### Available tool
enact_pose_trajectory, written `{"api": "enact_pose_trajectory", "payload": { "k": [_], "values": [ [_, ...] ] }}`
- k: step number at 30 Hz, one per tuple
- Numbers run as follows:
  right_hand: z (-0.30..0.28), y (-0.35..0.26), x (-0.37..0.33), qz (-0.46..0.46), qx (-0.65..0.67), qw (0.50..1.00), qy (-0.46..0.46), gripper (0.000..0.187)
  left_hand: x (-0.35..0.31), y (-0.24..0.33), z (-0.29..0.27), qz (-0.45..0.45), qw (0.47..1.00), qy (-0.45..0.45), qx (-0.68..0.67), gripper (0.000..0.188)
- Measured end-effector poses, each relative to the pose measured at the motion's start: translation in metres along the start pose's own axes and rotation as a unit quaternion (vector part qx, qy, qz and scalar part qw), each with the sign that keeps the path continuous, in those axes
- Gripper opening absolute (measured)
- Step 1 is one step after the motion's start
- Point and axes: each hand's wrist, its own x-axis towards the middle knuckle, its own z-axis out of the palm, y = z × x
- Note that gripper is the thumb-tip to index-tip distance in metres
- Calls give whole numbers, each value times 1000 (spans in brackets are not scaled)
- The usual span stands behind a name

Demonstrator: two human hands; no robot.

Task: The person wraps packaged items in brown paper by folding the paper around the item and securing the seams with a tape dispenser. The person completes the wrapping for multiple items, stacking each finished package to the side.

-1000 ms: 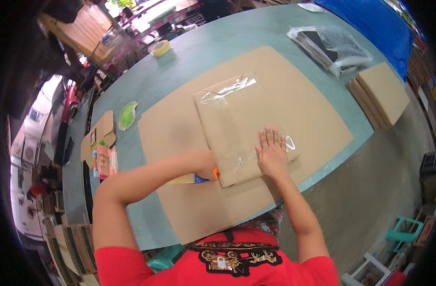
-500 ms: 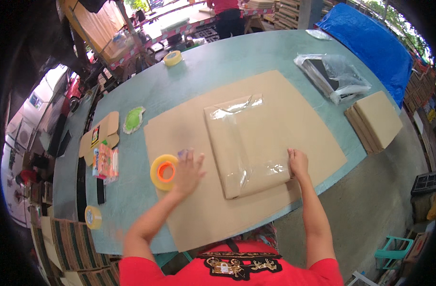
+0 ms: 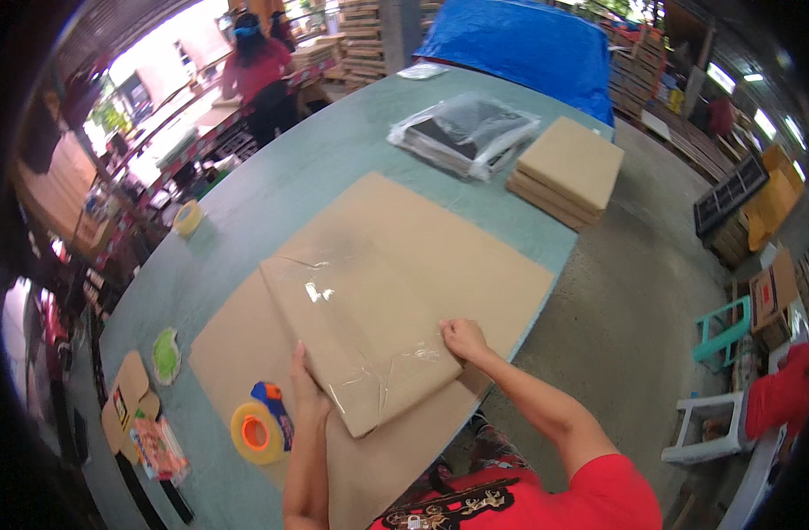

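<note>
Head view: gripping the wrapped parcel (image 3: 360, 327) by its right edge with the right hand (image 3: 464, 340), brown sheet (image 3: 440, 238) beneath it; left hand (image 3: 310, 389) now brought to parcel's left edge, grip unclear, away from tape dispenser (image 3: 263, 415), left of parcel.

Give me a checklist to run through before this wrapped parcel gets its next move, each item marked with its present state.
1. Left grip at the left edge of the wrapped parcel: ok.
2. Right grip at its right edge: ok.
3. Clear tape across its near end: ok.
4. Underside taped: cannot tell, hidden from view.
5. Tape dispenser out of both grips: ok, it lies left of the left one.
6. Brown sheet free of tools: not ok, the dispenser lies at least partly on it.
</note>
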Motion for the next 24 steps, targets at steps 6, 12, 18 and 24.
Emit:
{"api": "enact_pose_trajectory", "payload": {
  "k": [6, 12, 18, 24],
  "values": [
    [-124, -101, 7, -48, 383, 913, -135, 84, 29, -35, 62, 67, 961, -101, 249, 47],
    [-164, -77, 63, -206, 180, 961, -47, 61, 113, -127, 74, -3, 990, -45, 137, 69],
    [-256, 19, 63, -166, 428, 887, -50, 49, 134, -123, 218, 157, 958, -74, 228, 63],
    [-378, 99, 97, -141, 651, 733, 136, 60, 208, -97, 472, 445, 688, -181, 543, 59]
  ]
}}
